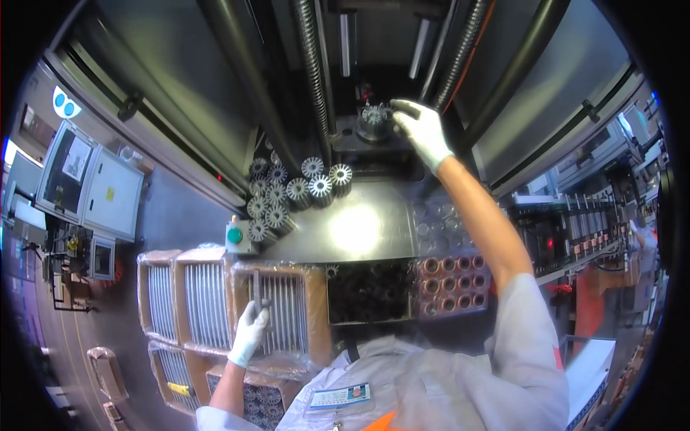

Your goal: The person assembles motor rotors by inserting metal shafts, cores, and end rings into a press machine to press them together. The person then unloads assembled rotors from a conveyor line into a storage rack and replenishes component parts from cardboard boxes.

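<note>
My right hand (424,136), in a white glove, reaches into the machine. Its fingers are stretched out and apart, close beside a slotted metal core (374,115) on a round fixture (373,131); whether a fingertip touches is unclear. In its white glove, my left hand (248,336) is closed around a dark grey bar-shaped tool (256,289) with a short piece jutting to the side. The tool stands over a plastic-lined carton (316,316) of slim metal rods (287,316). Several slotted cores (320,188) are grouped on the metal table (316,233) at the left.
Dark columns (255,72) and hoses (310,65) flank the fixture. A green button box (234,235) sits at the table's left corner. Along the front are a black bin (370,291) and a clear tray of copper-coloured rings (453,282). More rod cartons (205,298) stand left.
</note>
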{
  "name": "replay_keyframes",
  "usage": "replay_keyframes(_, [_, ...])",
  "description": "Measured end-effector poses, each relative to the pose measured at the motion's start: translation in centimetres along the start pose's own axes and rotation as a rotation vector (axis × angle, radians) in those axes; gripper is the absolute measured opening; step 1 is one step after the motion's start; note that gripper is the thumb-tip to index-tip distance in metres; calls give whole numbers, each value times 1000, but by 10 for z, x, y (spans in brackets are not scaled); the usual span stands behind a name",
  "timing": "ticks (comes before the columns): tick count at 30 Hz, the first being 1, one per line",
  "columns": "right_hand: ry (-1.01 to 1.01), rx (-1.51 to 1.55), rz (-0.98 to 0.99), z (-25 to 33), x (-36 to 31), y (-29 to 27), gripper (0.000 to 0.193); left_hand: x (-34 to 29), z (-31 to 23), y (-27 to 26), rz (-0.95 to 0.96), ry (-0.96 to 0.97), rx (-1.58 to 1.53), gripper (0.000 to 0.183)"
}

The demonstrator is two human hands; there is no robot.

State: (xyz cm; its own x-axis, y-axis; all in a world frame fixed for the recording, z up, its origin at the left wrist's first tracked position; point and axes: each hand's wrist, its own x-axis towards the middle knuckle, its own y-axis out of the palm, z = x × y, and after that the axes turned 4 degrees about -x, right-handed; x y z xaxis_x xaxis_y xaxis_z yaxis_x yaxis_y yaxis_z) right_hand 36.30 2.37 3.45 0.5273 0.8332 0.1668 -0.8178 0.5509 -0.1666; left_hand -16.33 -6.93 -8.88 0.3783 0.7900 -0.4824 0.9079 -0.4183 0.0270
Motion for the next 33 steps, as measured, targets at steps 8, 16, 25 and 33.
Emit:
replay_keyframes(8, [138,-172,65,-8,55,21,34,37,-50,54,-72,155,135,23])
replay_keyframes(16, [-382,-989,7,4,27,15,40,96,-140,145,23,300,118,35])
replay_keyframes(25, [-510,-753,7,0,-15,-18,35,199,-259,269,193,646,-73,34])
replay_keyframes(33, [-163,-942,193,0,-198,-178,25,245,-353,327,185,828,-153,23])
